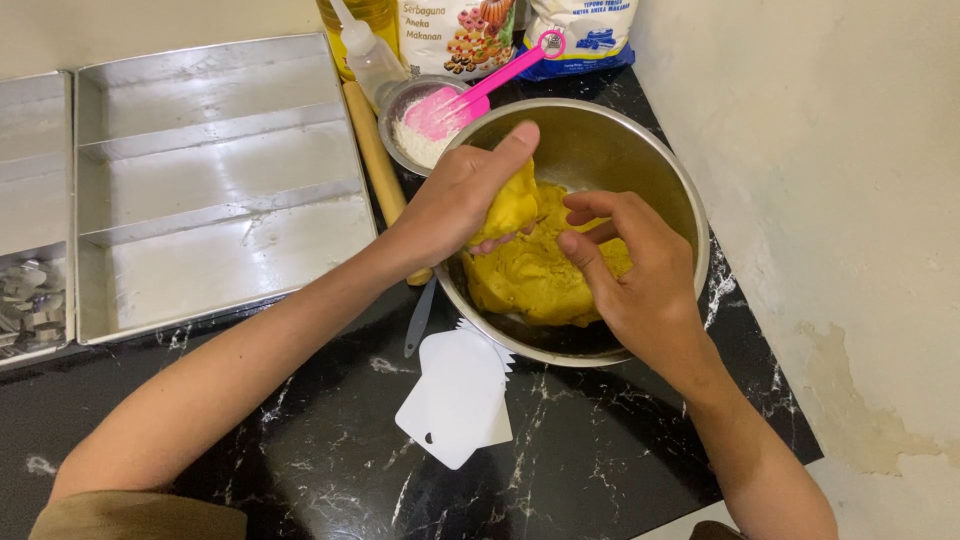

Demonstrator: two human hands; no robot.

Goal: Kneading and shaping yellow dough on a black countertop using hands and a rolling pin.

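A steel mixing bowl [640, 150] on the black marbled counter holds a mass of yellow dough [535, 280]. My left hand [460, 195] grips a lump of that dough [512, 205] at the bowl's left rim, thumb up over it. My right hand [640, 275] is inside the bowl, with its fingers bent and pressing on the dough mass on the right.
A large divided metal tray [215, 180] lies left, a second tray [35, 190] with small metal cutters beyond it. A wooden rolling pin [375, 150], a small bowl of flour [415, 140] with a pink spatula [470, 95], a squeeze bottle [368, 55], flour bags behind. White plastic scrapers [460, 395] lie in front.
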